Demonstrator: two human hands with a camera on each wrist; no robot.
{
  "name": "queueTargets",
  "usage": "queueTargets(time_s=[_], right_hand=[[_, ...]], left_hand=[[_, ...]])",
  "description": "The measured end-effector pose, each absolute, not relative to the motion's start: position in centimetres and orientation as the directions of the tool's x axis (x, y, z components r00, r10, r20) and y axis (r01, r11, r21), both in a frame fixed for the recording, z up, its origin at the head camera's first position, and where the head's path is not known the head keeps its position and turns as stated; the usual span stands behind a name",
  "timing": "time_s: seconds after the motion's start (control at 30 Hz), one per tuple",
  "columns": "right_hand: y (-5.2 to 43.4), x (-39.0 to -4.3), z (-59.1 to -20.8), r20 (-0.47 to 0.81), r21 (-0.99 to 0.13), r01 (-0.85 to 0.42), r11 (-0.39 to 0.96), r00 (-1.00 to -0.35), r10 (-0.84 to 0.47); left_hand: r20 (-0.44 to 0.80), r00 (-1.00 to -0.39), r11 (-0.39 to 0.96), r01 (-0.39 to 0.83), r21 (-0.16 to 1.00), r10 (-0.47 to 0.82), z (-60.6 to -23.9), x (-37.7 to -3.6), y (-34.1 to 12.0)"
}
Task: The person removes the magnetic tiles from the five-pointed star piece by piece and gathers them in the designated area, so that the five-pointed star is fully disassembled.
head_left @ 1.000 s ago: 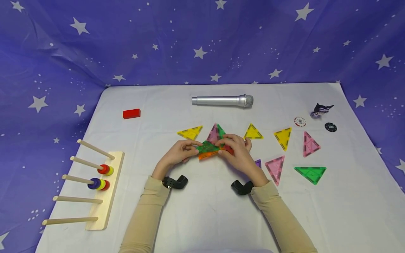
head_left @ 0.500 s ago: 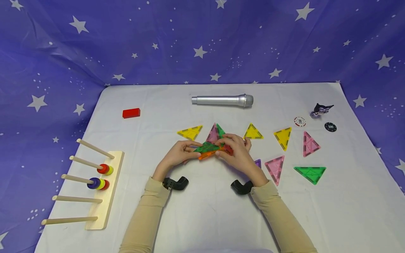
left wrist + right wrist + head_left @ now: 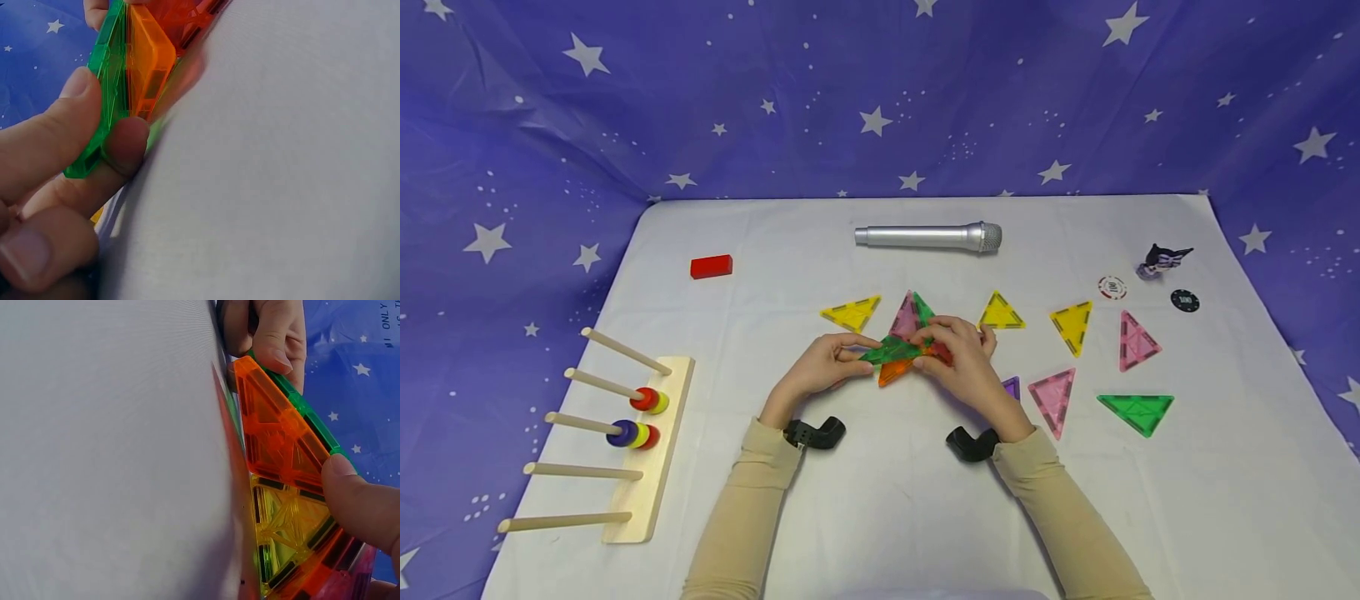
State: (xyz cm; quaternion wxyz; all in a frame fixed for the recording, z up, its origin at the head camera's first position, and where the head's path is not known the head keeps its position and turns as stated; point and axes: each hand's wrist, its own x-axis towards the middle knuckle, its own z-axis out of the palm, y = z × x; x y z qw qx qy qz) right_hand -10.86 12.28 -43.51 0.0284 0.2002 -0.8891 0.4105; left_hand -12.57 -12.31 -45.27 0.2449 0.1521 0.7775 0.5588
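The cluster of stuck-together tiles point(image 3: 901, 354) sat mid-table, long axis running left-right, the left hand point(image 3: 820, 367) pinching its green end and the right hand point(image 3: 962, 362) clamped on the other.

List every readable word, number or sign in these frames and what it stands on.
"ONLY", cut off at the frame edge: on the star-patterned backdrop, right wrist view.
Black poker chip: pale marking, too small to read.
Red-and-white poker chip: marking too blurred to read.

Microphone point(image 3: 927, 237) lies behind the hands — peg rack point(image 3: 625, 433) left, loose triangles point(image 3: 1101, 358) right.
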Motion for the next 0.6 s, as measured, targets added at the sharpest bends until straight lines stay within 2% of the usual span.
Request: queueTargets(time_s=[0.43, 0.6], right_hand=[[12.3, -10.9, -43.5, 0.195, -0.704, -0.380, 0.600, -0.916, -0.350], [12.4, -10.9, -43.5, 0.193, -0.700, -0.379, 0.605, -0.916, -0.351]], left_hand=[[-0.200, -0.824, 0.295, -0.043, 0.955, 0.529, -45.3, -12.6, -12.7], [-0.198, -0.815, 0.252, -0.066, 0.966, 0.545, -43.9, -12.3, -12.7]])
